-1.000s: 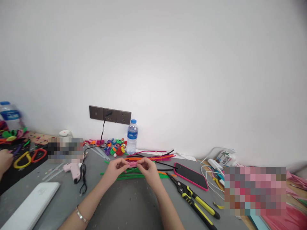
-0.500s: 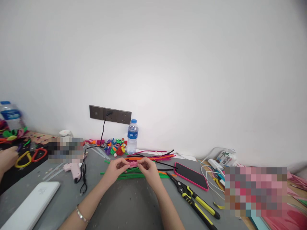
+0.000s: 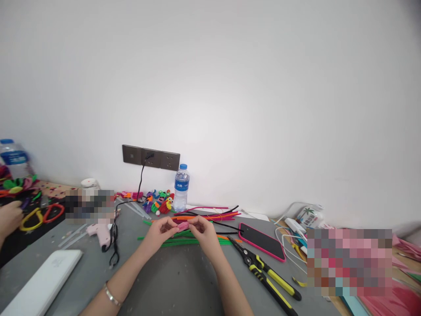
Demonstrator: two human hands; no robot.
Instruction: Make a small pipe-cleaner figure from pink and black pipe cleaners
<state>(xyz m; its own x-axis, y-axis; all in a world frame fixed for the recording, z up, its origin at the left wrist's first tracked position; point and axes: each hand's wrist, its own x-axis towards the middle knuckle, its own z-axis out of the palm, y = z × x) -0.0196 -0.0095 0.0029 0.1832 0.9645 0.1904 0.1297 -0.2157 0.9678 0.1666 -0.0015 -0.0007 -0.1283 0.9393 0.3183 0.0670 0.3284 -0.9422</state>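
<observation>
My left hand (image 3: 160,233) and my right hand (image 3: 204,233) meet over the grey table (image 3: 177,285) and pinch a small pink pipe-cleaner piece (image 3: 183,225) between their fingertips, one hand at each end. Green pipe cleaners (image 3: 184,240) lie on the table just under the hands. More orange, red, pink and black pipe cleaners (image 3: 210,215) lie spread just behind them. A bracelet sits on my left wrist.
Yellow-and-black pliers (image 3: 266,276) and a pink-cased phone (image 3: 262,241) lie to the right. A pink glue gun (image 3: 101,234) with its black cord, a white box (image 3: 41,281), a water bottle (image 3: 181,188) and small figures (image 3: 159,202) are left and behind. Another person's hand (image 3: 9,217) works at the far left.
My fingers have shifted slightly on the pink piece, which sits a bit more tilted. The other person's hand at the far left has moved a little.
</observation>
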